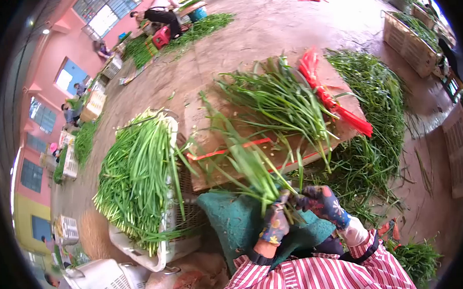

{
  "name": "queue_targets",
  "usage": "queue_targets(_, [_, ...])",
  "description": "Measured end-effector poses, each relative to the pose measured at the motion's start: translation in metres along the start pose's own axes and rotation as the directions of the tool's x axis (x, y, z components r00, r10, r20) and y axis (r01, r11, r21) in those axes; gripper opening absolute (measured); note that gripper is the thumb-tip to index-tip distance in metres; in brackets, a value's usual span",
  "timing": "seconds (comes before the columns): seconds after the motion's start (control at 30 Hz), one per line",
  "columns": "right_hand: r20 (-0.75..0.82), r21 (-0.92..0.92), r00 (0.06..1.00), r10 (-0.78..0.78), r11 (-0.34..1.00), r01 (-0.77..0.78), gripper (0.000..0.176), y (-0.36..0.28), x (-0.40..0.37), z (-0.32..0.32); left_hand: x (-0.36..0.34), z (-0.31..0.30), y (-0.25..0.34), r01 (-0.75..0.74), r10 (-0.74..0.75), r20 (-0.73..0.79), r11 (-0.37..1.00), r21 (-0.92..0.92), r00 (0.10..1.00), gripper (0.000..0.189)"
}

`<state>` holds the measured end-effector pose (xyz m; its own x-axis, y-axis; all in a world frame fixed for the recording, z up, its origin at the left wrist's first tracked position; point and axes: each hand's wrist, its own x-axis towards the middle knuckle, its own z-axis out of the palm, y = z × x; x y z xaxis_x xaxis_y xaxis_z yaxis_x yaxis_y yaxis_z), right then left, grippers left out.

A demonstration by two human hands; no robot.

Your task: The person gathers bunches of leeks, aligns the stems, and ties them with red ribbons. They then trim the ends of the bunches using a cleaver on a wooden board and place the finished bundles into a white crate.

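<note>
My left hand, in a flowered glove, is closed around the stem ends of a bunch of garlic chives. The bunch points away over the board, its leaves blurred. My right hand, in a similar glove, has its fingers pinched at the same stem ends, close beside the left. Ahead, a loose pile of chives lies on a wooden board. Red plastic ties lie along the board's right side, and an orange-red strip crosses its near part. A teal cloth covers my lap.
At left, a white crate is heaped with chives. A large heap of greens spreads on the floor at right. Another crate stands at lower left. Farther off, a person bends over greens, near more crates.
</note>
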<state>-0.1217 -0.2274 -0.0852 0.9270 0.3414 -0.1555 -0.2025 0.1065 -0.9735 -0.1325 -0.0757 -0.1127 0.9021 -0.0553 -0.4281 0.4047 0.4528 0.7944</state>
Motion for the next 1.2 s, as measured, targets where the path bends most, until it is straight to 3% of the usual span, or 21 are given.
queue_targets(0.03, [0.009,0.093,0.997,0.081,0.992,-0.081,0.017,-0.009,-0.002,-0.007,-0.006,0.006,0.008,0.138,-0.141,-0.099,0.990,-0.035,0.985,0.039])
queue_targets(0.07, [0.024,0.374,0.995,-0.099,0.924,0.083,0.023,-0.007,0.000,-0.014,-0.012,0.005,0.018,0.030,-0.017,0.054,0.969,-0.246,0.998,0.033])
queue_targets(0.1, [-0.015,0.241,0.999,-0.031,0.970,0.034,0.024,-0.049,-0.006,-0.016,-0.005,0.004,0.024,0.093,-0.094,0.011,0.939,-0.332,0.995,0.026])
queue_targets(0.13, [-0.051,0.404,0.980,-0.194,0.893,0.198,0.026,-0.037,-0.001,-0.029,-0.002,-0.002,0.025,0.110,-0.105,0.035,0.904,-0.413,0.994,0.025])
queue_targets(0.23, [-0.277,0.764,0.790,-0.547,0.373,0.526,0.035,-0.037,0.023,-0.047,-0.002,-0.004,0.027,0.141,-0.126,0.065,0.847,-0.513,0.990,0.021])
queue_targets(0.27, [-0.332,0.903,0.875,-0.353,0.150,0.403,0.043,-0.037,0.027,-0.057,-0.006,0.000,0.032,0.133,-0.112,0.073,0.863,-0.488,0.991,0.020])
queue_targets(0.3, [-0.369,0.919,0.910,-0.190,0.070,0.388,0.045,-0.039,0.027,-0.067,-0.005,0.000,0.033,0.152,-0.122,0.091,0.849,-0.507,0.988,0.020])
queue_targets(0.37, [-0.415,0.862,0.910,-0.005,0.316,0.395,0.046,-0.039,0.020,-0.074,-0.005,-0.002,0.032,0.185,-0.143,0.119,0.817,-0.546,0.983,0.020])
queue_targets(0.47, [-0.452,0.821,0.892,0.004,0.394,0.414,0.047,-0.019,0.006,-0.083,-0.002,-0.002,0.032,0.190,-0.147,0.122,0.795,-0.576,0.982,0.020])
queue_targets(0.57, [-0.473,0.817,0.869,0.141,0.439,0.374,0.046,0.007,0.009,-0.090,-0.002,0.000,0.033,0.198,-0.153,0.126,0.797,-0.571,0.980,0.020])
queue_targets(0.6, [-0.441,0.852,0.884,0.155,0.384,0.357,0.043,0.012,0.010,-0.090,-0.002,-0.001,0.033,0.202,-0.159,0.126,0.793,-0.575,0.979,0.020])
queue_targets(0.7, [-0.287,0.863,0.957,0.030,0.442,0.245,0.041,-0.003,0.014,-0.099,-0.002,-0.003,0.029,0.218,-0.163,0.147,0.789,-0.575,0.976,0.021])
queue_targets(0.73, [-0.433,0.710,0.901,0.007,0.619,0.336,0.038,-0.021,0.010,-0.092,-0.002,-0.003,0.029,0.215,-0.155,0.153,0.791,-0.572,0.976,0.021])
queue_targets(0.8, [-0.602,0.292,0.798,-0.019,0.925,0.242,0.035,-0.023,0.017,-0.101,-0.001,-0.005,0.029,0.190,-0.125,0.152,0.807,-0.560,0.980,0.021])
queue_targets(0.83, [-0.668,0.055,0.741,-0.068,0.989,0.141,0.034,-0.020,0.019,-0.107,-0.002,-0.004,0.030,0.179,-0.119,0.142,0.813,-0.554,0.983,0.021])
queue_targets(0.87, [-0.589,-0.006,0.794,-0.154,0.982,0.186,0.035,-0.005,0.021,-0.117,-0.002,-0.002,0.031,0.168,-0.113,0.134,0.817,-0.551,0.985,0.021])
queue_targets(0.97, [-0.527,-0.513,0.833,-0.170,0.845,-0.152,0.041,0.035,0.015,-0.111,-0.002,0.004,0.030,0.151,-0.076,0.155,0.810,-0.567,0.985,0.021])
queue_targets(1.03, [-0.455,-0.441,0.887,-0.075,0.885,-0.151,0.040,0.053,0.014,-0.103,-0.003,0.004,0.028,0.149,-0.053,0.180,0.804,-0.576,0.982,0.021])
queue_targets(1.1, [-0.342,-0.018,0.921,0.187,0.979,-0.205,0.032,0.036,0.013,-0.078,-0.003,0.001,0.027,0.169,-0.081,0.178,0.809,-0.563,0.981,0.021])
queue_targets(1.17, [-0.138,0.038,0.979,0.151,0.988,-0.147,0.026,-0.034,-0.010,-0.048,-0.002,-0.002,0.026,0.172,-0.063,0.234,0.859,-0.483,0.970,0.022])
queue_targets(1.2, [-0.078,0.046,0.982,0.175,0.984,-0.172,0.026,-0.040,-0.015,-0.042,-0.001,-0.001,0.025,0.167,-0.112,0.153,0.890,-0.424,0.982,0.022])
